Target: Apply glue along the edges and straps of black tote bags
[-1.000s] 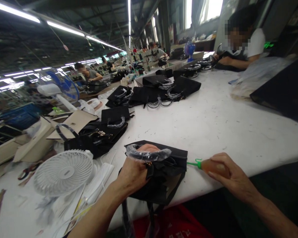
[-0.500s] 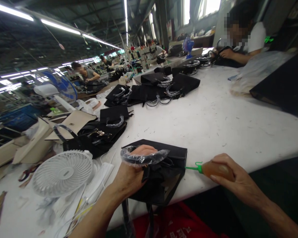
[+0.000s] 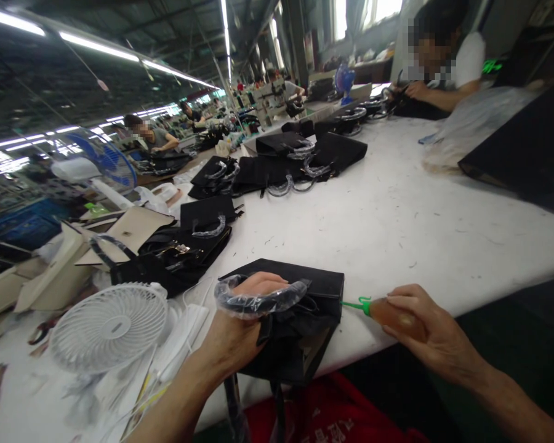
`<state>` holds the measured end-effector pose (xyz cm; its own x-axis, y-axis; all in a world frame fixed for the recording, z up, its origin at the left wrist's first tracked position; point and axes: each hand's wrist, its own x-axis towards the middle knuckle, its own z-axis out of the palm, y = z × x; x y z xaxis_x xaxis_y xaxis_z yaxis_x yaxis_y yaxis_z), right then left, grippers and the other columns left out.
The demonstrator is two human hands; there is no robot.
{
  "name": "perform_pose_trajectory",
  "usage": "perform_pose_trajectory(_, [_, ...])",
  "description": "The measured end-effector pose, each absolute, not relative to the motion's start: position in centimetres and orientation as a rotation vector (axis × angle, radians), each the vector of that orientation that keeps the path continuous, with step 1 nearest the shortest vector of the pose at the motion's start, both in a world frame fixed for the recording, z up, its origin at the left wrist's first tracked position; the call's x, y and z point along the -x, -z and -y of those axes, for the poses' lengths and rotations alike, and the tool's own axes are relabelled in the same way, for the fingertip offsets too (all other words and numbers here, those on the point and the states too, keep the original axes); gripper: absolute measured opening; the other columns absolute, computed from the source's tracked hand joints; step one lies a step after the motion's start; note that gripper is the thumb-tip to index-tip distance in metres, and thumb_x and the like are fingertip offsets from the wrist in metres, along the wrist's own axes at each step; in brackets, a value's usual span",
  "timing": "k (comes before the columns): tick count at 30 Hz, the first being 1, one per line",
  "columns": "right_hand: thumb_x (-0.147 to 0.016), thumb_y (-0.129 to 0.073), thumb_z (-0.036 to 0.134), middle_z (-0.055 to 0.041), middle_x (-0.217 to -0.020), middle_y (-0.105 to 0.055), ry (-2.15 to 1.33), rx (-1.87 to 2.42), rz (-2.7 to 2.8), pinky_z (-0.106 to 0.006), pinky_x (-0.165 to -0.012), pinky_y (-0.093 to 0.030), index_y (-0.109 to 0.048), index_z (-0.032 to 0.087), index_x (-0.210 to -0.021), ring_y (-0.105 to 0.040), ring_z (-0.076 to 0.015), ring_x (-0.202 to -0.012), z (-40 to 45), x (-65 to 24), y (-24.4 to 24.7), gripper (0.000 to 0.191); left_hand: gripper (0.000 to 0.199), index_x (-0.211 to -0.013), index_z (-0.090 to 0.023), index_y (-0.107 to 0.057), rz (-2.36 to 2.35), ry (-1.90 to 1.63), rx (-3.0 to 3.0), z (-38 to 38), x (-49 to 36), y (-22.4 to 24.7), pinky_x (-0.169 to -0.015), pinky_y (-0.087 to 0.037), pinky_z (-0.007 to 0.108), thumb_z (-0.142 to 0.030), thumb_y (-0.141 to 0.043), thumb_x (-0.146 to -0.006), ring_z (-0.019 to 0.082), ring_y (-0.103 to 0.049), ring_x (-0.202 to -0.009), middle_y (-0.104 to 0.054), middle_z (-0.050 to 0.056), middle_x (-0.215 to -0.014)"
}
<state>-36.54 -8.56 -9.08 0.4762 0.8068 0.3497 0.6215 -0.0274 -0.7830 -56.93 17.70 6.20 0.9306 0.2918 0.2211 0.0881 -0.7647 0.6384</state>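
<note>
A black handbag (image 3: 305, 280) lies at the table's near edge, its plastic-wrapped handle (image 3: 263, 301) arching over the back of my left hand (image 3: 244, 326). That hand is closed on the bag, though its fingertips are hidden behind the black material. To the right, my right hand (image 3: 425, 326) is wrapped round a squeeze bottle (image 3: 399, 319) of amber liquid. The bottle's thin green nozzle (image 3: 353, 304) points left, its tip at the bag's right side edge. A second wrapped handle (image 3: 233, 400) hangs down below the bag toward my red clothing.
On the left stand a white fan (image 3: 113, 329) and a white power strip (image 3: 184, 341). Beyond them lie black bags (image 3: 207, 215) and cream bag pieces (image 3: 124, 234). More black bags (image 3: 277, 172) lie across the white table (image 3: 397, 221). A co-worker (image 3: 443, 74) sits at the far right.
The whole view has shifted slightly, moving everything a little left in the picture. Both hands keep their holds, and the nozzle tip stays at the bag's side edge.
</note>
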Motion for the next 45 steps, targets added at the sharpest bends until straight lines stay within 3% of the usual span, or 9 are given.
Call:
perform_pose_trajectory(12, [-0.094, -0.067, 0.039, -0.0058, -0.118, -0.055, -0.191, 1.757, 1.120, -0.035, -0.082, -0.056, -0.053, 0.031, -0.121, -0.062, -0.0216, -0.101, 8.1, 36.8, 9.1, 0.032, 0.036, -0.101, -0.020, -0.074, -0.222, -0.435, -2.529, -17.4, 57.1, -6.7, -0.082, -0.060, 0.030, -0.007, -0.052, -0.076, 0.019, -0.073, -0.093, -0.075, 0.007, -0.105])
perform_pose_trajectory(25, [-0.095, -0.065, 0.040, -0.0012, -0.109, -0.059, -0.498, 1.676, 1.135, -0.027, -0.076, -0.056, -0.053, 0.033, -0.118, -0.064, -0.0174, -0.094, 8.9, 37.8, 7.7, 0.027, 0.035, -0.101, -0.020, -0.074, -0.200, -0.370, -2.571, -16.8, 57.3, -6.5, -0.081, -0.059, 0.027, -0.005, -0.054, -0.077, 0.016, -0.073, -0.090, -0.075, 0.006, -0.106])
perform_pose_trajectory(32, [-0.093, -0.067, 0.040, -0.0012, -0.109, -0.059, -0.366, 1.751, 1.107, -0.029, -0.076, -0.056, -0.056, 0.032, -0.115, -0.064, -0.0172, -0.091, 8.9, 38.2, 8.2, 0.026, 0.036, -0.100, -0.020, -0.074, -0.213, -0.332, -2.544, -16.9, 57.4, -7.0, -0.080, -0.060, 0.028, -0.005, -0.053, -0.075, 0.017, -0.073, -0.090, -0.075, 0.006, -0.106])
perform_pose_trajectory(45, [-0.094, -0.066, 0.039, -0.0008, -0.113, -0.058, -0.471, 1.684, 1.104, -0.026, -0.077, -0.056, -0.053, 0.034, -0.119, -0.064, -0.0174, -0.098, 9.4, 37.9, 9.0, 0.029, 0.034, -0.103, -0.018, -0.074, -0.114, -0.366, -2.584, -17.4, 57.8, -6.7, -0.083, -0.060, 0.028, -0.007, -0.051, -0.080, 0.018, -0.074, -0.095, -0.075, 0.008, -0.107])
